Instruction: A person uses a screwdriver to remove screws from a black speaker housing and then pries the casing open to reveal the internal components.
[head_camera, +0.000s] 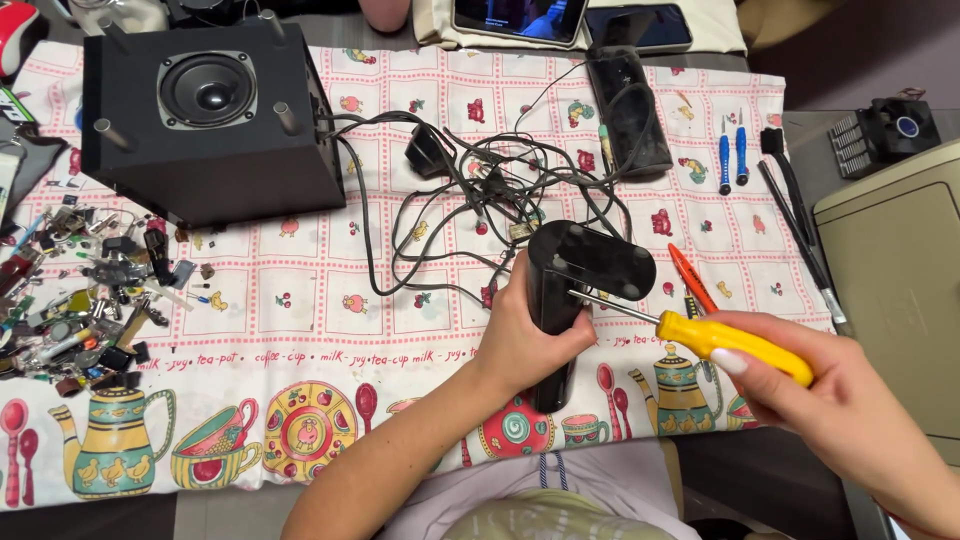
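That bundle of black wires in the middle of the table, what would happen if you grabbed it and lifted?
The tangle of wires looks thin and looped, so it would probably sag and flop. It seems to run to the big black speaker box, so pulling might tug that or snag. The small black plug would likely dangle along.

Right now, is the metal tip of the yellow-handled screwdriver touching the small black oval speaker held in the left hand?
Touching. The head view shows the yellow-handled screwdriver with its shaft tip meeting the end face of the small black oval speaker, no gap visible.
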